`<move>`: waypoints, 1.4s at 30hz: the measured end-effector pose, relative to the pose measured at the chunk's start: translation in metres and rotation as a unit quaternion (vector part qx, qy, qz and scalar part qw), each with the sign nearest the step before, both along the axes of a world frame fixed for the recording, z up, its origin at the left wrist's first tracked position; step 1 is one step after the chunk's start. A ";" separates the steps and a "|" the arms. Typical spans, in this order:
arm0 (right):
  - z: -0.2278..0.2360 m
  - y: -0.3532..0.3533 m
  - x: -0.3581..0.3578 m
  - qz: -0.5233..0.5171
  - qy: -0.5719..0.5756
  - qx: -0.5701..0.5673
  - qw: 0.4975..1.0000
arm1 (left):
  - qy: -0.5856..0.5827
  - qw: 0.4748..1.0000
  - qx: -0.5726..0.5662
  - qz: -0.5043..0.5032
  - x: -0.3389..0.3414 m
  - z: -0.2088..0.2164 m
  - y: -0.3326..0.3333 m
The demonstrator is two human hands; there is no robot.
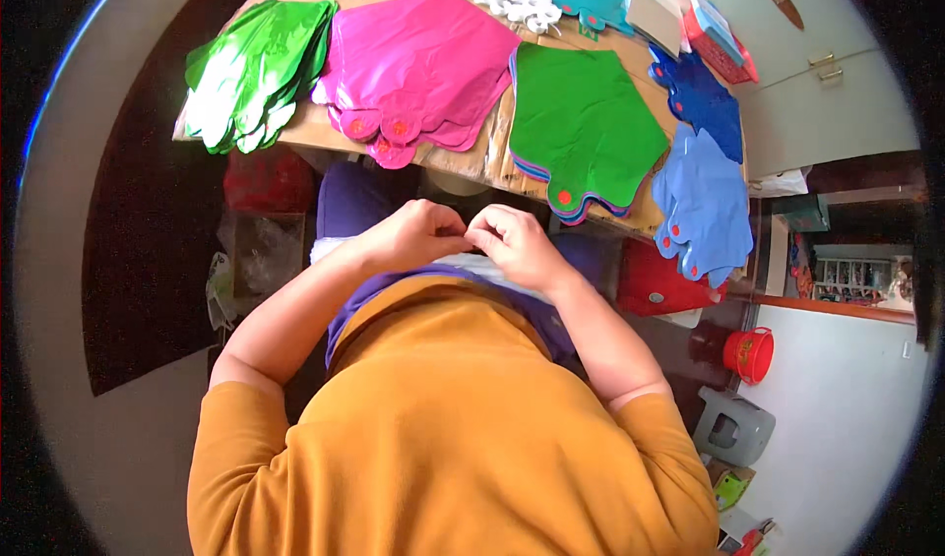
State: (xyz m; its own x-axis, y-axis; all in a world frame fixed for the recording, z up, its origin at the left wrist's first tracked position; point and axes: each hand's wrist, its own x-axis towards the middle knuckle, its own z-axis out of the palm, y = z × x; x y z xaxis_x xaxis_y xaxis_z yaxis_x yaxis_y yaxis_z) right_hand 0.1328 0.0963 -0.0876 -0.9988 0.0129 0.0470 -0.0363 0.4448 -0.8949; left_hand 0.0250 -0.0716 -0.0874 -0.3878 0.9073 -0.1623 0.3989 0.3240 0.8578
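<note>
Above my lap, my left hand (418, 234) and my right hand (519, 248) meet with fingertips pinched together. Whatever they pinch, if anything, is too small or hidden to make out. A strip of white material (500, 277) lies across my purple-clad lap beneath them. Just beyond, on the cardboard-covered table (476, 162), flat pieces with scalloped ends lie in stacks: a pink stack (418, 64), a green stack (581, 113) with other colours under it, and a shiny green stack (258, 69) at the left. Red round spots mark several scalloped ends.
A cluster of small white pieces (514, 5) lies at the table's far side. Light blue pieces (703, 202) and dark blue pieces (704, 103) overhang the right side, near a red basket (717, 44). A red bucket (754, 355) and a grey stool (736, 426) stand at the right.
</note>
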 end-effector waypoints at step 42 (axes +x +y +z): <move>0.234 0.046 -0.022 0.050 0.362 0.103 0.925 | 0.179 0.905 0.373 -0.101 -0.012 0.162 0.021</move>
State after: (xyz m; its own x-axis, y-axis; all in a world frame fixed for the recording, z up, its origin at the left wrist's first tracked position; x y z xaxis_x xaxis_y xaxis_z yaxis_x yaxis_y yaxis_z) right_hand 0.1106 0.1423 0.1461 -0.7005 -0.1623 0.6949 -0.6431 0.5655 -0.5163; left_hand 0.0129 -0.0506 0.0742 -0.1093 0.7706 0.6279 0.6807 -0.4023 0.6122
